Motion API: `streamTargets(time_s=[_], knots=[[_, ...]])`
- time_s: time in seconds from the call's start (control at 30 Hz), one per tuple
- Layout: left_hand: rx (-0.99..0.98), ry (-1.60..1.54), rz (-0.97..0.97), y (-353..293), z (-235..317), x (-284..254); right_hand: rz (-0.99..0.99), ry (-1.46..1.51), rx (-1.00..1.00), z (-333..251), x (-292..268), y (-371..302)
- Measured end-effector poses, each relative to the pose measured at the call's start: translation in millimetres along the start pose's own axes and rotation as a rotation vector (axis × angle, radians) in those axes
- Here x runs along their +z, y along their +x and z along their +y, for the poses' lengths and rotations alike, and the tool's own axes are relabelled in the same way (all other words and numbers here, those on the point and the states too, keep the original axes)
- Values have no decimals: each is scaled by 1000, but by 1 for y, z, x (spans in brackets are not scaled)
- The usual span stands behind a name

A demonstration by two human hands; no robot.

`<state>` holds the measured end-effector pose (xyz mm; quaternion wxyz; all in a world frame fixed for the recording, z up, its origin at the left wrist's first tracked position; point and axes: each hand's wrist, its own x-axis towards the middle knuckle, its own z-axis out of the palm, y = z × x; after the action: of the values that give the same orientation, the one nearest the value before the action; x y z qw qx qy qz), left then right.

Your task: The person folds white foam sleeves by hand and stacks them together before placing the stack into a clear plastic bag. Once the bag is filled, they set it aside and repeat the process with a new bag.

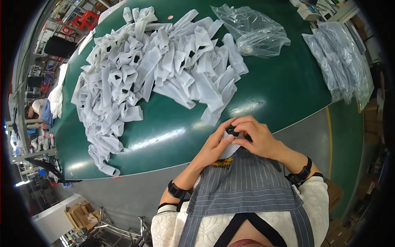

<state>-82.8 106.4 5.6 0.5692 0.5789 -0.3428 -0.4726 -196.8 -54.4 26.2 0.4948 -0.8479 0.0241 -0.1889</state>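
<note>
Close in front of my apron, both my hands meet at the near edge of the green table. My left hand (214, 144) is closed on a small white fabric piece (231, 151), its thumb pressed along the top. My right hand (260, 139) pinches a small dark black part (231, 131) at the upper end of that piece; its exact kind is partly hidden by the fingers. Beyond my hands lies a large heap of similar white fabric pieces (173, 61), folded and tube-like, some with dark openings.
The green table (164, 158) curves around in front of me. A crumpled clear plastic bag (255, 33) lies at its far side. Clear-wrapped grey-white bundles (339, 61) sit at the right end. Cardboard boxes (82, 216) and metal frames stand at the lower left; a person (38, 108) is at far left.
</note>
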Motion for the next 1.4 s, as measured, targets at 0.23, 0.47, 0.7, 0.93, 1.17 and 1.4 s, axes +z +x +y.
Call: streamTargets(time_s=[0.23,0.47,0.7,0.93,1.17,1.4], knots=[[-7,-70,-28,16,3,-11,-35,-93,-195,17,-7,13],[44,-247,-63,29,-8,-14,-55,-94,-55,0,-18,25],[93,-250,-89,22,-15,-24,-58,-199,-179,-16,-23,39],[-2,89,-36,-5,-2,-27,-117,-177,-238,-34,-33,55],[-40,452,468,-87,-25,-72,-237,-471,-284,10,31,58],[113,828,401,-83,-22,-53,-28,-317,-148,-8,0,101]])
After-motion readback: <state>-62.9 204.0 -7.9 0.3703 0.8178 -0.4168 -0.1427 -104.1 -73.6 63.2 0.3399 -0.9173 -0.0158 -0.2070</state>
